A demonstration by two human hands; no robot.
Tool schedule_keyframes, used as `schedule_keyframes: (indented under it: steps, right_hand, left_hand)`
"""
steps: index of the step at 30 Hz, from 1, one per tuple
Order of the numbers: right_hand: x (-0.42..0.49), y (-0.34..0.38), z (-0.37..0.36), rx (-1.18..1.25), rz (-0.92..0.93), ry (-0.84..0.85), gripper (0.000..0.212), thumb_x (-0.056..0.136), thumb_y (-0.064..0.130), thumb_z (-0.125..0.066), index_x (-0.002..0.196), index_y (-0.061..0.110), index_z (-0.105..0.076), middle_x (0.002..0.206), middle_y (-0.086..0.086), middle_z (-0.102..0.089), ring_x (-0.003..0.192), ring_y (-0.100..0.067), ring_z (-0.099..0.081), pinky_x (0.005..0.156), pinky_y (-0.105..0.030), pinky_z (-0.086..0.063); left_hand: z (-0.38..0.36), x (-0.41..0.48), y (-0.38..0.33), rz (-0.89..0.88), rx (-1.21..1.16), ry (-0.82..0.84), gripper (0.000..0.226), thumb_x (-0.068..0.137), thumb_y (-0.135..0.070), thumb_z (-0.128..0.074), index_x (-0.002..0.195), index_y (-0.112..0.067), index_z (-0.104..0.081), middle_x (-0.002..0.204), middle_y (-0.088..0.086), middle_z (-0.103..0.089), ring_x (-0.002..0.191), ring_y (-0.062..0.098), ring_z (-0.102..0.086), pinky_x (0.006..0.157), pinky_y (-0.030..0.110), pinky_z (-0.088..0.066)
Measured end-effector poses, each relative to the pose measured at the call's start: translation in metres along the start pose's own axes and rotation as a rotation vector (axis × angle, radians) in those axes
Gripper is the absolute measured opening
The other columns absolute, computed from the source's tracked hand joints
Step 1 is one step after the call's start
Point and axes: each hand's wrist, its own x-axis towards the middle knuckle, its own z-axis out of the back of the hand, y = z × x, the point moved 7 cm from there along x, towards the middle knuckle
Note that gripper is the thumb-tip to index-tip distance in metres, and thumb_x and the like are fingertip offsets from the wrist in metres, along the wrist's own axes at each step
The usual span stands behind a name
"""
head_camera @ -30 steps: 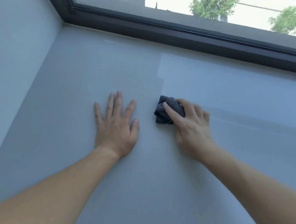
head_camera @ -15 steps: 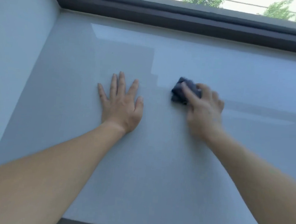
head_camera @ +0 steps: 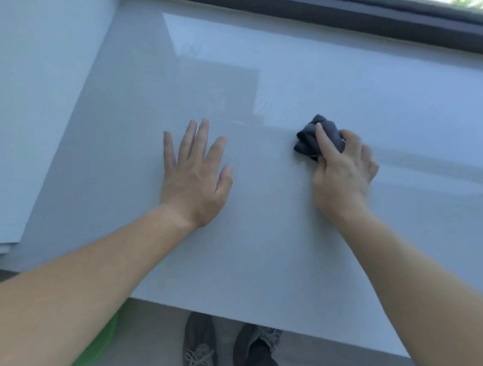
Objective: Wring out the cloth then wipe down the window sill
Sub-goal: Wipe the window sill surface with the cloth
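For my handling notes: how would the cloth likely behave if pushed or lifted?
The cloth is bunched in folds under the right hand, so probably floppy, drooping if lifted. It looks small beside the hand, so likely light. The sill looks glossy, so it should slide easily.

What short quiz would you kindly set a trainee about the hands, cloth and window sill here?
1. True or false: the left hand lies flat, fingers spread, on the window sill.
2. Which of the hands grips the dark cloth? A) left hand B) right hand
3. Fill in: below the sill's near edge are the person's two ____.
Key: 1 true; 2 B; 3 shoes.
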Motion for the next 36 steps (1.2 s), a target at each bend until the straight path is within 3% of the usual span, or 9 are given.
schedule_keyframes:
  steps: [2,7,9,13,15,21,27,33,36]
  right_hand:
    - [-0.026,0.021,-0.003,0.013,-0.004,0.000,0.067,0.086,0.011,-0.051,0.145,0.040,-0.041,0.142,-0.006,-0.037,0.121,-0.033,-0.035,0.098,-0.044,-0.025]
    - [-0.098,0.049,-0.013,-0.029,0.442,0.118,0.064,0.078,0.017,-0.053,0.139,0.035,-0.052,0.135,-0.007,-0.048,0.110,-0.033,-0.044,0.087,-0.040,-0.029]
    - [-0.072,0.026,-0.004,-0.043,0.354,0.079,0.061,0.082,0.017,-0.050,0.140,0.038,-0.051,0.136,-0.007,-0.047,0.112,-0.035,-0.044,0.089,-0.041,-0.029]
    - [-0.051,0.000,0.002,0.027,-0.114,-0.039,0.059,0.091,0.012,-0.048,0.142,0.042,-0.045,0.142,-0.004,-0.040,0.123,-0.033,-0.036,0.098,-0.043,-0.025]
    - [-0.080,0.026,-0.002,0.053,-0.074,-0.043,0.061,0.087,0.014,-0.049,0.143,0.040,-0.046,0.142,-0.004,-0.041,0.122,-0.032,-0.037,0.096,-0.043,-0.026]
    - [-0.150,0.046,-0.005,-0.043,0.345,0.125,0.053,0.090,0.028,-0.050,0.141,0.039,-0.047,0.140,-0.001,-0.044,0.118,-0.029,-0.041,0.095,-0.043,-0.029]
    - [-0.149,0.022,0.006,0.021,-0.058,-0.012,0.055,0.092,0.021,-0.056,0.143,0.041,-0.046,0.151,0.003,-0.037,0.122,-0.028,-0.034,0.094,-0.038,-0.021]
    - [-0.238,0.064,-0.001,-0.094,0.449,0.132,0.068,0.078,0.016,-0.064,0.140,0.039,-0.048,0.152,0.003,-0.037,0.118,-0.027,-0.040,0.091,-0.040,-0.028]
    - [-0.205,0.010,0.014,-0.070,0.118,0.000,0.063,0.083,0.013,-0.061,0.139,0.039,-0.050,0.148,0.005,-0.040,0.115,-0.030,-0.042,0.089,-0.039,-0.028]
  left_hand:
    - [-0.008,-0.027,0.004,0.012,-0.023,0.032,0.065,0.094,-0.046,-0.021,0.150,-0.018,-0.034,0.164,0.012,-0.012,0.152,0.026,-0.002,0.120,0.055,0.009]
    - [-0.025,-0.046,0.010,-0.025,0.089,0.093,0.069,0.094,-0.050,-0.017,0.157,-0.022,-0.015,0.166,0.011,-0.001,0.152,0.026,0.006,0.120,0.054,0.004]
    - [-0.026,-0.045,0.010,-0.022,0.106,0.095,0.069,0.094,-0.051,-0.016,0.157,-0.024,-0.010,0.166,0.010,0.002,0.152,0.025,0.009,0.121,0.053,0.006]
    - [-0.027,-0.045,0.011,-0.017,0.096,0.106,0.069,0.094,-0.051,-0.016,0.157,-0.026,-0.008,0.166,0.008,0.005,0.152,0.023,0.012,0.121,0.052,0.007]
    - [-0.026,-0.045,0.011,-0.018,0.089,0.101,0.069,0.094,-0.051,-0.016,0.157,-0.025,-0.009,0.166,0.008,0.004,0.152,0.024,0.011,0.121,0.053,0.007]
    - [-0.024,-0.046,0.010,-0.022,0.083,0.106,0.069,0.094,-0.051,-0.015,0.157,-0.025,-0.009,0.166,0.008,0.005,0.152,0.023,0.012,0.120,0.052,0.009]
    - [-0.025,-0.045,0.011,-0.019,0.094,0.112,0.066,0.098,-0.049,-0.021,0.157,-0.025,-0.006,0.166,0.007,0.008,0.151,0.023,0.014,0.120,0.051,0.011]
    - [-0.027,-0.046,0.011,-0.027,0.093,0.187,0.066,0.099,-0.050,-0.019,0.157,-0.024,0.000,0.165,0.008,0.014,0.150,0.023,0.019,0.119,0.053,0.014]
    - [-0.022,-0.059,0.007,-0.052,0.014,0.164,0.061,0.100,-0.043,-0.025,0.157,-0.023,-0.014,0.166,0.008,0.006,0.152,0.021,0.012,0.118,0.055,0.014]
